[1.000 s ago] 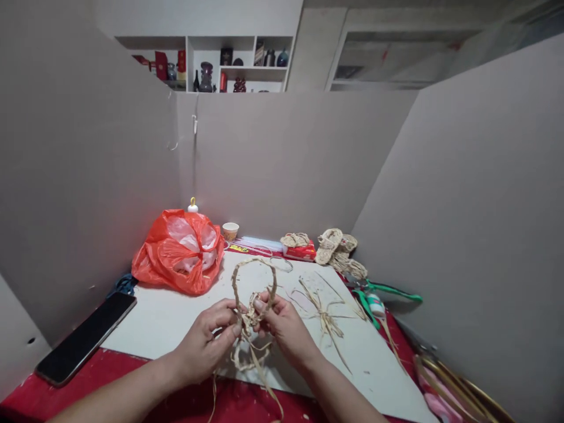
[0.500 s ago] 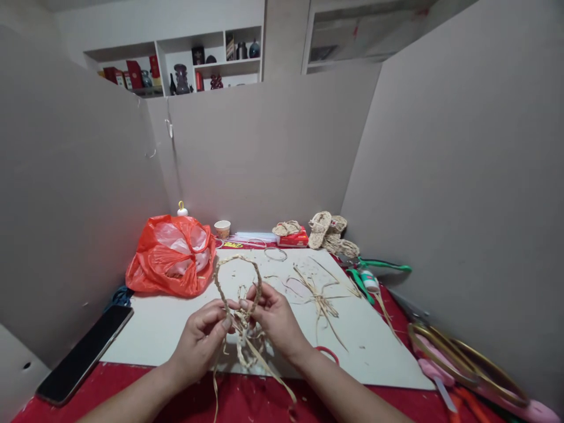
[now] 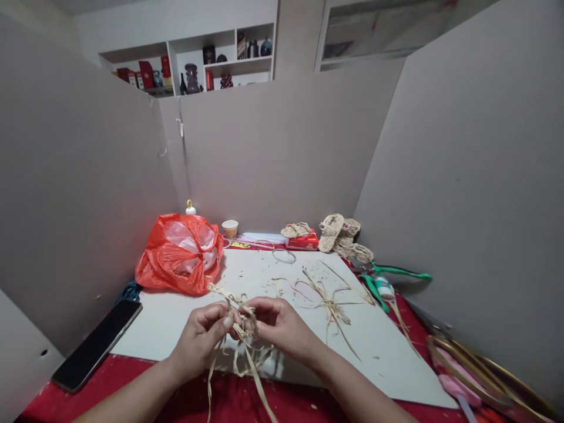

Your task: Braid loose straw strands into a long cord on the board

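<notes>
A braided straw piece (image 3: 224, 292) with loose strands hanging from it is held between both hands above the front of the white board (image 3: 158, 329). My left hand (image 3: 200, 335) pinches it from the left, thumb pressed against the fingers. From the right, my right hand (image 3: 282, 329) has its fingers closed around the braid, their tips partly hidden behind it. Long flat straw strands (image 3: 254, 376) dangle below the hands toward the red cloth (image 3: 145, 388). A bundle of loose straw (image 3: 328, 302) lies on the board to the right of my right hand.
An orange plastic bag (image 3: 180, 258) and a phone (image 3: 99, 343) lie at left. Along the back stand a paper cup (image 3: 230, 228), a red box (image 3: 303, 241) and woven straw sandals (image 3: 332, 232). Green-handled pliers (image 3: 400, 271) and brass-coloured hoops (image 3: 467, 373) are at right.
The braided loop, which stood upright above my hands, has tipped down and folded between them. My right hand has shifted its grip on the braid. The view has turned slightly left.
</notes>
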Demonstrator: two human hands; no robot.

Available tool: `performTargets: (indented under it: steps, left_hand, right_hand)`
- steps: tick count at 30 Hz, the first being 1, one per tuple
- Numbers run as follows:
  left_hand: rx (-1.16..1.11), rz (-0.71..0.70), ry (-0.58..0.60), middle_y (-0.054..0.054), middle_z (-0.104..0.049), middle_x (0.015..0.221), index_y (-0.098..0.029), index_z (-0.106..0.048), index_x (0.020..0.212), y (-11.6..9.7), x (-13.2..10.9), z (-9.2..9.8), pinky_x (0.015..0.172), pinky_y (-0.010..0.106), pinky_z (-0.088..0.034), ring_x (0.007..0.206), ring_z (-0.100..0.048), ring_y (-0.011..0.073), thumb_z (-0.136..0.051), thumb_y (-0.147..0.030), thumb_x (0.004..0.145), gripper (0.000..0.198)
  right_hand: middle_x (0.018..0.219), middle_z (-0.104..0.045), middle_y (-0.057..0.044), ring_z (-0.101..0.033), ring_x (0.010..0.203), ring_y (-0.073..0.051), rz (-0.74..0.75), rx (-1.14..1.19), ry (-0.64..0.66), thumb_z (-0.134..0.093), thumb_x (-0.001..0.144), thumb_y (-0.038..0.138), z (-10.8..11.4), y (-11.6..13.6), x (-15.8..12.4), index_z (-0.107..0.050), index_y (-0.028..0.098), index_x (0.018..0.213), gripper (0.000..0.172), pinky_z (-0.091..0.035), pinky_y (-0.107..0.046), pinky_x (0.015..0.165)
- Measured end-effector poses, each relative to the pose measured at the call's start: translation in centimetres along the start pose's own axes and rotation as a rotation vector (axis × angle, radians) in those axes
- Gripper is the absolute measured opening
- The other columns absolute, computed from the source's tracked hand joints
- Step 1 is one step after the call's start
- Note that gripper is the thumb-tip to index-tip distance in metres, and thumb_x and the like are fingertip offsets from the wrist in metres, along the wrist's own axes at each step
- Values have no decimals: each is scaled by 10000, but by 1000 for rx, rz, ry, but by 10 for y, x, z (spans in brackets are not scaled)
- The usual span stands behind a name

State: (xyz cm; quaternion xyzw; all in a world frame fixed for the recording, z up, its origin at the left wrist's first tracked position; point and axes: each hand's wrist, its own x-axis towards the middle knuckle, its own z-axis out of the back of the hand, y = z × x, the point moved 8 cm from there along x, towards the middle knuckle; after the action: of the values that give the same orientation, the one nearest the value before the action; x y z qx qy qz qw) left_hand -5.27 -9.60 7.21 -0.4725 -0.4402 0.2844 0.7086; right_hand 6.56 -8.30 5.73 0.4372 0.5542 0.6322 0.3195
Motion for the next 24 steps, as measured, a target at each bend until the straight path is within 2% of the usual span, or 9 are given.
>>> performTargets:
  steps: [4,8,13,16,20,24]
  left_hand:
    - [70,-3,27,57,-581,768,-130,-605,687,0,-1,-2,721,267,-408,748,-536,153,-488,-300,866,273]
    - [130,1,19,49,-569,745,-133,-594,674,-3,-3,-1,692,250,-395,716,-515,142,-485,-317,862,285]
    - [124,37,-16,28,-531,699,-139,-569,641,-1,-3,5,674,244,-373,686,-483,131,-492,-320,853,289]
    - [72,55,-41,17,-504,678,-140,-554,624,2,-2,7,663,241,-358,675,-464,125,-506,-312,846,285]
    - [-83,114,-56,3,-478,647,-135,-530,603,7,-1,6,625,229,-325,634,-415,104,-532,-310,832,288]
    - [-289,219,-70,-23,-433,588,-130,-505,586,13,-3,4,543,207,-254,546,-312,68,-572,-299,804,284]
  right_hand:
    - [711,-646,-19,-555,643,-117,-3,-191,44,-661,723,269,0,0,-2,-695,139,832,173,-439,-213,608]
    - [659,-615,0,-510,590,-101,50,-409,22,-588,735,183,3,-6,-1,-670,148,784,102,-403,-191,552]
    - [648,-619,11,-510,542,-107,203,-642,-167,-491,704,74,18,1,0,-643,187,949,310,-393,-207,537]
    - [637,-629,-1,-523,540,-121,256,-708,-262,-498,730,104,27,7,-1,-658,189,902,250,-399,-225,550]
    - [638,-636,-9,-526,545,-125,296,-739,-278,-507,735,102,31,10,0,-677,190,823,211,-393,-227,550]
    - [652,-641,-10,-528,553,-126,346,-752,-324,-499,745,95,38,15,0,-678,188,851,228,-394,-228,559]
